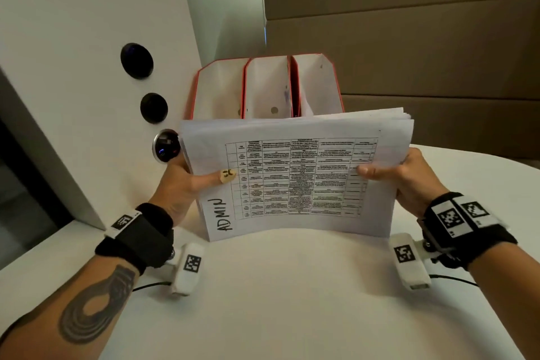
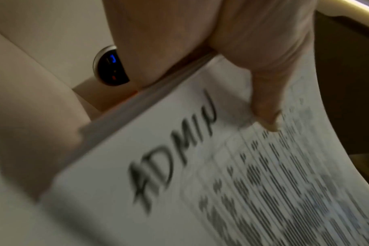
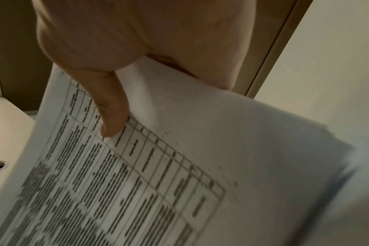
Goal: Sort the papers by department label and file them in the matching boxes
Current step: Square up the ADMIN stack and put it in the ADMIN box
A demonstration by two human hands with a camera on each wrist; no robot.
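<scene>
Both hands grasp the stack [image 1: 295, 175] — left hand [image 1: 178, 184] on its left edge with the thumb [image 1: 217, 176] pressed across the top sheet, right hand [image 1: 409, 175] on the right edge, thumb on top too. Stack stands with its bottom edge on the white table [image 1: 292, 301], tilted back, just in front of three red-edged boxes [image 1: 267, 88]. Top sheet has a printed table and handwritten "ADMIN" [image 2: 173, 156] at lower left. Far corner sheets fan apart.
</scene>
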